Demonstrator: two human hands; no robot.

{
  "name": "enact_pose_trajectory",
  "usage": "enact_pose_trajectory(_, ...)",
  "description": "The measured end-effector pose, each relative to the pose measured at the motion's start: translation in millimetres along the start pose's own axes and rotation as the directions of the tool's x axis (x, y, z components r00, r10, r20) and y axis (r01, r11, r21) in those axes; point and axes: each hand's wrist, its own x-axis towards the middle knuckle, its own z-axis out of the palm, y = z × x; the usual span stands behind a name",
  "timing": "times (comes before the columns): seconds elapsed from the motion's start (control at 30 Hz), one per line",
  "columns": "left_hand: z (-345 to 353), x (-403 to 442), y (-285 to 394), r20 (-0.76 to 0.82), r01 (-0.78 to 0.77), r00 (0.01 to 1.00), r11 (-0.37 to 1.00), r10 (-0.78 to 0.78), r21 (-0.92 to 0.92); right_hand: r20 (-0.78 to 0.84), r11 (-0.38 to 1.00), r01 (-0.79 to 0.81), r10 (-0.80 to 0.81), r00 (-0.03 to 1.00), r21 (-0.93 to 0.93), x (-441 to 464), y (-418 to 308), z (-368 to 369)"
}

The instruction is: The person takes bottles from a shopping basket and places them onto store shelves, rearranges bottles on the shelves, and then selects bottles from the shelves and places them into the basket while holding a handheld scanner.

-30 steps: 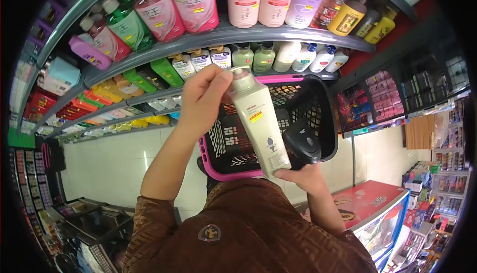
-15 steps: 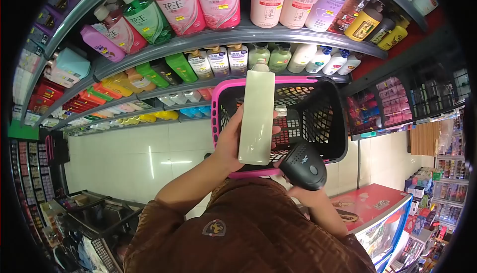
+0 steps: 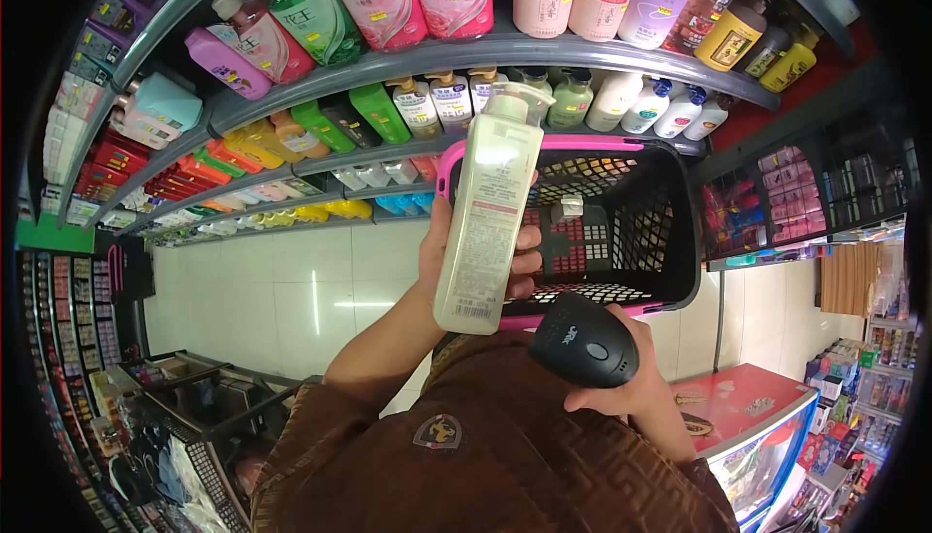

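My left hand (image 3: 437, 247) is wrapped around a pale cream pump bottle (image 3: 488, 217), tilted slightly, its printed back label and barcode turned up toward me. The pump head points to the upper right. In my right hand (image 3: 636, 378) is a black handheld barcode scanner (image 3: 585, 341), just right of the bottle's base, its front end toward the bottle but apart from it. Behind both hands stands a black shopping basket (image 3: 687, 232) with a pink rim. A small white box-like item (image 3: 568, 206) lies inside the basket.
Shelves (image 3: 427, 57) of pump bottles and shampoos curve across the front, several tiers deep. A red-topped chest freezer (image 3: 743, 392) stands at lower right. At lower left is a dark cart-like rack (image 3: 194, 402). Pale floor tiles (image 3: 252, 290) show left of the basket.
The bottle has been turned from its blank side to its labelled side and tilted, its base shifting left. The scanner has come slightly lower and left. The whole view has shifted a little.
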Motion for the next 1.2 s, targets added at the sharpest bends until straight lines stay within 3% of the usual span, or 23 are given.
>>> enact_pose_trajectory(0.03, -0.4, -2.3, 1.1, -0.001, -0.002, 1.000, 1.000, 0.002, 0.002, 0.054, 0.998, -0.002, 0.006, 0.999, -0.070, 1.7, -3.7, -1.8)
enact_pose_trajectory(0.07, -2.1, -5.3, 2.5, -0.106, -0.021, 0.994, 0.997, 0.028, 0.072, 0.056, 0.998, 0.001, 0.003, 0.998, -0.068, 0.5, -3.0, -2.7)
enact_pose_trajectory(0.1, -4.3, -7.6, 2.9, -0.209, -0.032, 0.976, 0.989, 0.061, 0.143, 0.025, 0.999, 0.030, -0.029, 0.999, -0.042, -0.9, -1.9, -3.9)
enact_pose_trajectory(0.13, -8.1, -8.9, 3.4, -0.208, -0.031, 0.976, 0.988, 0.061, 0.148, -0.010, 0.998, 0.062, -0.062, 0.998, -0.017, -1.5, -1.0, -5.0)
enact_pose_trajectory(0.23, 0.2, -2.1, 2.6, -0.144, -0.028, 0.989, 0.996, 0.040, 0.084, -0.027, 0.998, 0.054, -0.054, 0.998, 0.026, -3.6, 1.7, -6.3)
enact_pose_trajectory(0.3, 16.8, 5.4, -2.8, -0.002, 0.017, 1.000, 1.000, -0.017, -0.018, -0.004, 0.999, 0.031, -0.031, 1.000, 0.034, -7.1, 3.5, -8.8)
enact_pose_trajectory(0.43, 6.1, 6.6, -5.1, 0.064, -0.010, 0.998, 1.000, 0.011, -0.009, 0.017, 0.999, 0.016, -0.016, 1.000, 0.047, -13.1, 6.7, -9.6)
enact_pose_trajectory(0.5, 9.2, 4.2, -4.0, -0.161, -0.114, 0.971, 0.933, 0.178, 0.343, 0.014, 0.999, 0.011, -0.011, 1.000, 0.052, -14.2, 6.9, -11.2)
enact_pose_trajectory(0.53, 11.9, 4.1, -3.1, -0.163, -0.113, 0.970, 0.933, 0.177, 0.341, 0.010, 0.998, 0.001, -0.002, 1.000, 0.057, -14.6, 6.8, -11.6)
enact_pose_trajectory(0.6, 16.7, 3.7, -2.6, -0.254, -0.054, 0.916, 0.722, 0.311, 0.690, 0.006, 1.000, 0.008, -0.008, 1.000, 0.025, -13.4, 5.5, -11.8)
enact_pose_trajectory(0.63, 13.6, 0.9, -3.2, -0.218, -0.091, 0.890, 0.624, 0.401, 0.776, 0.006, 1.000, 0.014, -0.014, 1.000, -0.005, -14.3, 4.0, -10.5)
enact_pose_trajectory(0.67, 12.6, -1.6, -5.4, -0.231, -0.086, 0.885, 0.630, 0.403, 0.771, 0.010, 1.000, 0.002, -0.002, 1.000, 0.001, -15.1, 1.9, -8.5)
enact_pose_trajectory(0.77, 18.8, 3.3, -4.6, 0.000, -0.221, 0.686, 0.209, 0.727, 0.953, 0.025, 0.999, -0.022, 0.021, 0.999, 0.045, -7.1, -3.6, -4.5)
enact_pose_trajectory(0.8, 18.9, 4.7, -3.5, 0.000, -0.222, 0.692, 0.213, 0.722, 0.952, 0.029, 0.999, -0.013, 0.012, 1.000, 0.040, -5.4, -5.2, -2.6)
enact_pose_trajectory(0.87, 19.2, 2.0, -4.4, 0.196, -0.303, 0.542, -0.027, 0.818, 0.953, 0.034, 0.999, -0.016, 0.015, 0.999, 0.038, -4.8, -8.4, 4.1)
enact_pose_trajectory(1.0, 27.5, -4.6, -1.5, 0.235, -0.402, 0.544, 0.004, 0.805, 0.915, 0.033, 1.000, -0.012, 0.012, 0.999, 0.005, 2.0, -10.6, 15.1)
enact_pose_trajectory(1.2, 37.9, -12.3, 4.7, 0.200, -0.396, 0.586, 0.062, 0.785, 0.916, -0.017, 0.999, 0.047, -0.046, 0.999, 0.026, 0.4, -5.6, 21.7)
